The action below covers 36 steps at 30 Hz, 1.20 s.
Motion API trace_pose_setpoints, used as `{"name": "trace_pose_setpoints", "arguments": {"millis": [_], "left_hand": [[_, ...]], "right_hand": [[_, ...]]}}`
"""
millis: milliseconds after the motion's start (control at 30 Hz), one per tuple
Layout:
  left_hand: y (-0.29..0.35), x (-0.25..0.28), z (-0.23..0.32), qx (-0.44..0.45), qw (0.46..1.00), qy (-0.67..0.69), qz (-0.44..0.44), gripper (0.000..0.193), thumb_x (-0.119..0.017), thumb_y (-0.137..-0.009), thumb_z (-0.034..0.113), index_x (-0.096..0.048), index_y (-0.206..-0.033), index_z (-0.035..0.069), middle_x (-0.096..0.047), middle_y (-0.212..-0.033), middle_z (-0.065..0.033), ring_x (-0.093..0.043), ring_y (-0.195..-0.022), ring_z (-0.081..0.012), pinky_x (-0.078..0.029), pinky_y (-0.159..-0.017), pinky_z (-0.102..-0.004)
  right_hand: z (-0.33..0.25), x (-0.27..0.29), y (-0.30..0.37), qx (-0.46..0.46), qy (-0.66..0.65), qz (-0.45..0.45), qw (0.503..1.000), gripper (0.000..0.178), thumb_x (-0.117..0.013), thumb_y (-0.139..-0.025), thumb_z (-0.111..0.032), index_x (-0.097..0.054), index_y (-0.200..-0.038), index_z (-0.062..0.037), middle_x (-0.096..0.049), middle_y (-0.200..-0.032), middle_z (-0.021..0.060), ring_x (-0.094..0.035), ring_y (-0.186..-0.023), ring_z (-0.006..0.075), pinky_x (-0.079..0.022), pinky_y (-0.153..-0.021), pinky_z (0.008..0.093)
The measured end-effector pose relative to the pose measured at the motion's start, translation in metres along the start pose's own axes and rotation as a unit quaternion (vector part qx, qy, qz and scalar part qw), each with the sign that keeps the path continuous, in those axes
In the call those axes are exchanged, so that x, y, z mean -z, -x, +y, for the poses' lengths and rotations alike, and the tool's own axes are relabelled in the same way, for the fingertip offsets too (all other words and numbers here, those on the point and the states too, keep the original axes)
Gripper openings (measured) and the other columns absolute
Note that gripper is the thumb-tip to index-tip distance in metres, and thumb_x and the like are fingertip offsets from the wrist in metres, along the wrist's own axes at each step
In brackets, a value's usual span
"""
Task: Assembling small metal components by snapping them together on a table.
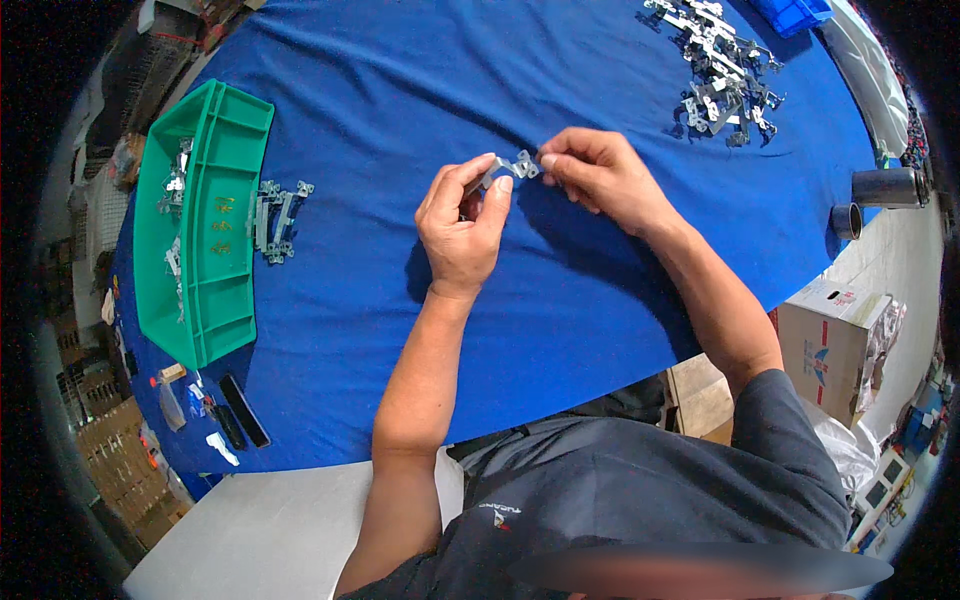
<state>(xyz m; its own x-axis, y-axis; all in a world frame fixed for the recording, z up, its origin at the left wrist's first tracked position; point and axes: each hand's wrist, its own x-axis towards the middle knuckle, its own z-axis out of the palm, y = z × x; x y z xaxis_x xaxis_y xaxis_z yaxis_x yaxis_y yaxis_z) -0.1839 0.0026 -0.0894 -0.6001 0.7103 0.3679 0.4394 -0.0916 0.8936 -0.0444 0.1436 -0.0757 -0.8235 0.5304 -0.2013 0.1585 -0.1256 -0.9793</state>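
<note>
Over the middle of the blue cloth, my left hand (458, 232) pinches a small silvery metal bracket (524, 166) between thumb and fingers. The bracket's holed end points right, out of the grip; its other end is partly hidden by my fingers. My right hand (612, 182) is closed in a pinch right beside that holed end. Whatever lies between its fingertips is too small to make out. Several similar brackets (277, 222) lie in a row on the cloth at the left, against a green plastic tray (262, 118). A loose heap of metal brackets (728, 85) is at the far right.
The green tray has compartments, with metal parts and small brass-coloured pieces (221, 225) in it. A black phone-like slab (245, 410) and small tools lie near left. A blue bin (790, 12), a dark cylinder (888, 187) and a cup (847, 221) stand right; a carton (832, 345) sits below the edge.
</note>
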Motion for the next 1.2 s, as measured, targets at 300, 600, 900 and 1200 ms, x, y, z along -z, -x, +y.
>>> {"name": "trace_pose_setpoints", "arguments": {"millis": [300,600,900,1200], "left_hand": [[-0.001,0.001,0.001,0.026,0.999,0.021,-0.017,0.019,-0.071,-0.086,0.005,-0.069,-0.104,0.0,-0.065,-0.089,-0.0019,-0.058,-0.076,-0.007,-0.047,-0.067,-0.0215],[-0.001,-0.001,-0.001,0.02,0.998,0.036,-0.041,0.018,-0.072,-0.085,0.005,-0.07,-0.103,0.0,-0.064,-0.086,-0.0002,-0.054,-0.071,-0.0047,-0.043,-0.063,-0.02],[0.0,-0.003,0.001,0.012,0.995,-0.006,-0.096,0.019,-0.073,-0.083,0.003,-0.071,-0.102,0.001,-0.063,-0.083,0.0007,-0.049,-0.066,-0.0028,-0.039,-0.056,-0.0193],[-0.001,-0.001,0.002,0.025,0.999,0.024,-0.012,0.019,-0.071,-0.086,0.005,-0.069,-0.104,0.0,-0.064,-0.088,-0.0006,-0.056,-0.076,-0.0055,-0.046,-0.067,-0.0206]], "right_hand": [[0.001,-0.006,0.001,0.018,0.047,-0.01,0.999,0.019,-0.059,-0.096,-0.018,-0.067,-0.101,-0.0009,-0.062,-0.076,-0.0013,-0.052,-0.061,0.0041,-0.042,-0.049,0.0211],[0.007,-0.004,-0.002,0.038,-0.006,-0.008,0.999,0.019,-0.057,-0.098,-0.016,-0.065,-0.108,-0.0011,-0.059,-0.079,-0.0016,-0.052,-0.065,0.0046,-0.044,-0.056,0.0209],[0.006,-0.004,-0.001,0.072,-0.001,0.024,0.997,0.022,-0.057,-0.099,-0.02,-0.064,-0.108,0.0,-0.06,-0.08,-0.0001,-0.052,-0.064,0.0047,-0.044,-0.053,0.0198],[0.001,-0.005,0.002,0.014,0.051,-0.021,0.998,0.02,-0.059,-0.096,-0.018,-0.067,-0.1,0.0002,-0.064,-0.075,0.0006,-0.053,-0.058,0.0053,-0.041,-0.044,0.0216]]}}
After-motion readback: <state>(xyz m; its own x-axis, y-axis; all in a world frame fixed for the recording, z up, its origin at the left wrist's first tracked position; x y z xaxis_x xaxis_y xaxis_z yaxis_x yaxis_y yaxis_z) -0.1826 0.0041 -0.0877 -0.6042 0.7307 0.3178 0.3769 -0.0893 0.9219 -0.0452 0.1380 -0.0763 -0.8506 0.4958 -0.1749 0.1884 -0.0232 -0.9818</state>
